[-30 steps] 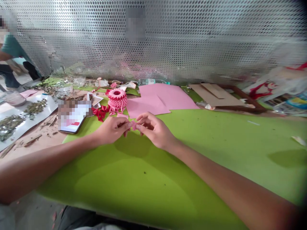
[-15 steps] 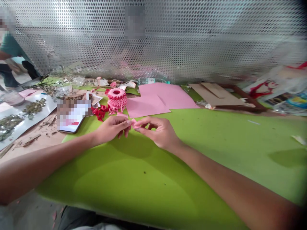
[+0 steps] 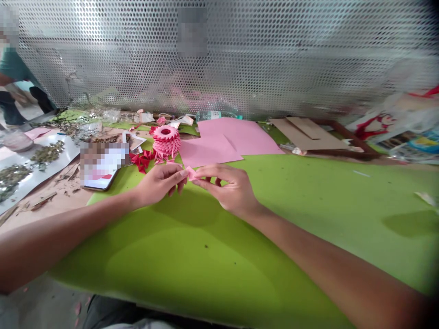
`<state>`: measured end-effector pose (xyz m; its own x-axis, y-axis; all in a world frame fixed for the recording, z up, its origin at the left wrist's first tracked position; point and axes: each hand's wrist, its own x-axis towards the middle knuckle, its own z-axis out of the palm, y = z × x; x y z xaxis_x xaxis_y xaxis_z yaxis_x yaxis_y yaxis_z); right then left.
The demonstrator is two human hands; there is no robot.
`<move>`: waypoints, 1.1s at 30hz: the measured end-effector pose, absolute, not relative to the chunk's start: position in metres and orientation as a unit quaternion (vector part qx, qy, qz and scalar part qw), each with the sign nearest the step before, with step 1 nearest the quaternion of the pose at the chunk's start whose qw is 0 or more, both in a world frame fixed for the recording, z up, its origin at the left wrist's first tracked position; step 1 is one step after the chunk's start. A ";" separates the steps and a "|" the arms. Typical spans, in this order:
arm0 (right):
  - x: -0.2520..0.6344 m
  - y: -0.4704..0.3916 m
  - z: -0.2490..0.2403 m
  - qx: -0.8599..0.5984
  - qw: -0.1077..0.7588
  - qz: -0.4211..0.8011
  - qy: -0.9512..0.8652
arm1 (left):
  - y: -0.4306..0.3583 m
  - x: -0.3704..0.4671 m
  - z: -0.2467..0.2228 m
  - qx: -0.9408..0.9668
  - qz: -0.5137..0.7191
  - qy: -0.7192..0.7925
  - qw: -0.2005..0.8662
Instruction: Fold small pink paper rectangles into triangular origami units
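Note:
Between my two hands is a small folded piece of pink paper (image 3: 191, 173). My left hand (image 3: 161, 183) pinches its left side between thumb and fingers. On the other side, the fingertips of my right hand (image 3: 230, 186) close on its right edge. Just beyond my left hand lie red folded paper pieces (image 3: 142, 161) and a ring-shaped stack of pink and red folded paper (image 3: 166, 142). Flat pink sheets (image 3: 240, 137) lie behind my hands on the green table surface (image 3: 212, 274).
A phone (image 3: 104, 169) with a lit screen lies at the left, near dried plant bits (image 3: 48, 153). Brown cardboard (image 3: 308, 134) sits at the back right, and a plastic bottle (image 3: 214, 115) lies behind the pink sheets. A person (image 3: 15, 68) is at the far left.
The fingers of my right hand have shifted slightly on the small pink paper, which is turned a little and shows more of its face. My left hand has hardly moved.

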<state>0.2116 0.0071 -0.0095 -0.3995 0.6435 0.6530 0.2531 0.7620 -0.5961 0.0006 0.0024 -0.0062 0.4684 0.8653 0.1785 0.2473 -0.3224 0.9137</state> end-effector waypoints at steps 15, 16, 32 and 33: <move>0.210 0.008 -0.013 -0.367 0.457 0.323 -0.743 | 0.004 -0.002 -0.010 0.770 0.358 0.385 0.361; 0.210 0.008 -0.013 -0.378 0.452 0.339 -0.733 | 0.005 -0.002 -0.011 0.774 0.358 0.384 0.355; 0.208 0.010 -0.016 -0.368 0.430 0.402 -0.719 | 0.005 -0.002 -0.012 0.814 0.350 0.399 0.237; 0.209 0.010 -0.015 -0.364 0.429 0.397 -0.725 | 0.005 -0.002 -0.012 0.813 0.357 0.398 0.231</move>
<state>0.2093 0.0101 -0.0152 -0.3660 0.8690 0.3330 0.1878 0.4195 -0.8881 -0.0020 0.0051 -0.0121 0.4297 0.8111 0.3969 0.4823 -0.5777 0.6585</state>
